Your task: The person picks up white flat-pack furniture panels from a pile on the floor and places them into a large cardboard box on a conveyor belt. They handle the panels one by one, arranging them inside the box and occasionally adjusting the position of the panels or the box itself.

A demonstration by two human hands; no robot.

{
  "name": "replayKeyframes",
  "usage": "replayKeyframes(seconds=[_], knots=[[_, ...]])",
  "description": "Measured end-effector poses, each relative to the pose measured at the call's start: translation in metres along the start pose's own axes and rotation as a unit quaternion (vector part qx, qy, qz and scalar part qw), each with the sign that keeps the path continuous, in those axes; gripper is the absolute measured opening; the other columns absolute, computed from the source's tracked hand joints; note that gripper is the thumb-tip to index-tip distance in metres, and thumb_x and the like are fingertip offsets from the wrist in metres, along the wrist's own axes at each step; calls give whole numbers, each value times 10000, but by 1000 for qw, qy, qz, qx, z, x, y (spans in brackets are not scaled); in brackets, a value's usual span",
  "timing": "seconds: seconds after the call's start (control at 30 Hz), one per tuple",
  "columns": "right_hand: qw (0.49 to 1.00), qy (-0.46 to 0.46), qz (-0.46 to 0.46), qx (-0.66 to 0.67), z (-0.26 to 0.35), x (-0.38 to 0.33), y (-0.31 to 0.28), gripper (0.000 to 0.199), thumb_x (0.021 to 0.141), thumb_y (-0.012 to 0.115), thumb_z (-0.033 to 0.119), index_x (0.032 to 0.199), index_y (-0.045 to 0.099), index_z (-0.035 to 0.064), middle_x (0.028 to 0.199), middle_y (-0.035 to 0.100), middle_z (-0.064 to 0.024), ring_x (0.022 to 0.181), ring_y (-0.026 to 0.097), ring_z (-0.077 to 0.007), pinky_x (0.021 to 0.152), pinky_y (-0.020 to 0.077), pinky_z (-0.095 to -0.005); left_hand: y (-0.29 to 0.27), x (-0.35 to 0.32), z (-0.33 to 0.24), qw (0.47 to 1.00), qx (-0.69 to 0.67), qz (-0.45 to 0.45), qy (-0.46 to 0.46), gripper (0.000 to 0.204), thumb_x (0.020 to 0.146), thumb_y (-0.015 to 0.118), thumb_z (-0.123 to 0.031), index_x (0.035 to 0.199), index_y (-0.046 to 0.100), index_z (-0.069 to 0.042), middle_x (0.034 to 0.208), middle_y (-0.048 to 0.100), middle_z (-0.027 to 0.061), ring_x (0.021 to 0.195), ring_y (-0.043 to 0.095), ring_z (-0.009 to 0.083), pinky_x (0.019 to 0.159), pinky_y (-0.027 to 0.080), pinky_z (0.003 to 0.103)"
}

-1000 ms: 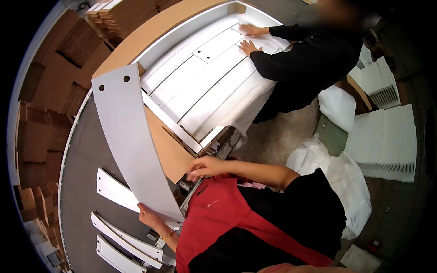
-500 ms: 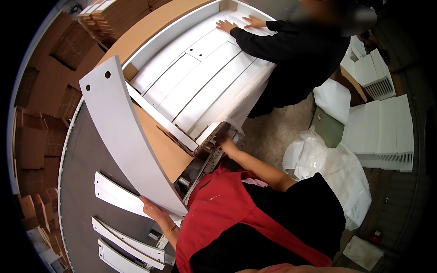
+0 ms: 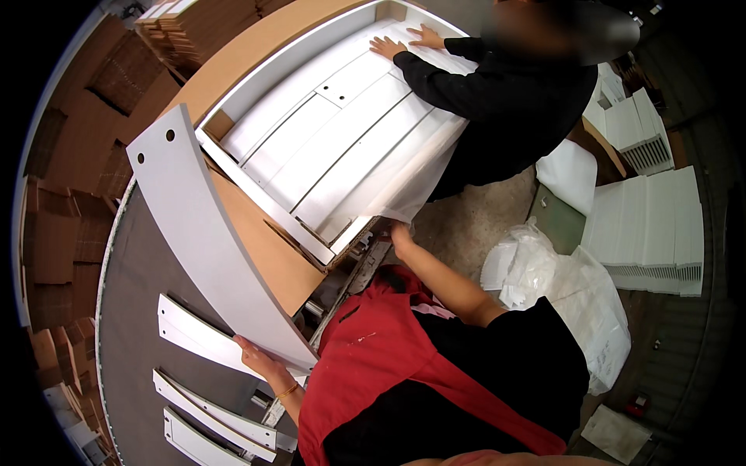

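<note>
Head view: left hand clamped on lower end of long curved white-painted panel, fingers wrapped over the edge, panel tilted up and leaning toward shallow open cardboard carton on the desk. Right hand up at carton's near corner, at edge of thin translucent plastic sheet; grip state there not readable, fingers tucked under sheet and carton edge. Carton already lined with flat white boards, laid side by side. Advice for the lift: keep curved panel supported low, swing upper end with its two holes over carton rim before lowering, avoid scraping painted face on cardboard edge, hold sheet clear so nothing traps under. Second person in black sleeves opposite, both palms pressing boards flat at far end; coordinate to avoid pinching. More curved white pieces lying on grey surface lower left, well apart from carton. Hidden: lower tip of panel behind red-and-black clothing, carton's near corner under sheet, right fingertips. Stacks of white parts at right distorted by lens rim, detail unclear.
</note>
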State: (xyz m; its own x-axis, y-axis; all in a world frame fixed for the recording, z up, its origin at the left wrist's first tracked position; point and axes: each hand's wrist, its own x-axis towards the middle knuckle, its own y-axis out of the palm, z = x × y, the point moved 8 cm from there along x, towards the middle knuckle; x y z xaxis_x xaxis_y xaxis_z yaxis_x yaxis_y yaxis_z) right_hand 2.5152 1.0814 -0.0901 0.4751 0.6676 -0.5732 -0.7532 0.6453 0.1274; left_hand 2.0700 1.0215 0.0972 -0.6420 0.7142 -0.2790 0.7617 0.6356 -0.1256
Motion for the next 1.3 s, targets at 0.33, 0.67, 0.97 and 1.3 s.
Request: replayKeyframes(seconds=[0.33, 0.67, 0.97, 1.3], knots=[[999, 19, 39, -4, 1, -13, 7, 320, 923, 322, 277, 1050, 516, 57, 914, 615, -81, 860, 603, -194, 610, 534, -354, 5, 8, 13, 1000, -13, 8, -9, 569, 866, 497, -510, 873, 584, 52, 813, 583, 52, 742, 519, 135, 661, 436, 275], [994, -43, -71, 74, -21, 56, -57, 342, 911, 404, 336, 1178, 452, 127, 1140, 519, -50, 952, 548, -201, 721, 507, -376, 8, 1, 7, 1000, -8, -20, -6, 562, 869, 490, -513, 809, 584, 37, 750, 563, 29, 687, 495, 113, 617, 423, 259], [961, -11, -94, 259, 48, 49, -97, 438, 917, 396, 401, 1275, 389, 148, 1267, 452, -28, 1136, 451, -206, 880, 446, -385, 7, 2, 13, 999, -23, -24, -9, 559, 870, 486, -515, 835, 584, 34, 765, 563, 29, 703, 502, 116, 635, 426, 256], [967, -37, -62, 245, 52, 48, -103, 461, 918, 401, 395, 1303, 357, 143, 1290, 430, -23, 1156, 432, -202, 906, 420, -369, 5, 4, 26, 999, -29, -25, -20, 557, 881, 475, -500, 929, 583, 44, 857, 586, 53, 764, 525, 135, 685, 438, 268]])
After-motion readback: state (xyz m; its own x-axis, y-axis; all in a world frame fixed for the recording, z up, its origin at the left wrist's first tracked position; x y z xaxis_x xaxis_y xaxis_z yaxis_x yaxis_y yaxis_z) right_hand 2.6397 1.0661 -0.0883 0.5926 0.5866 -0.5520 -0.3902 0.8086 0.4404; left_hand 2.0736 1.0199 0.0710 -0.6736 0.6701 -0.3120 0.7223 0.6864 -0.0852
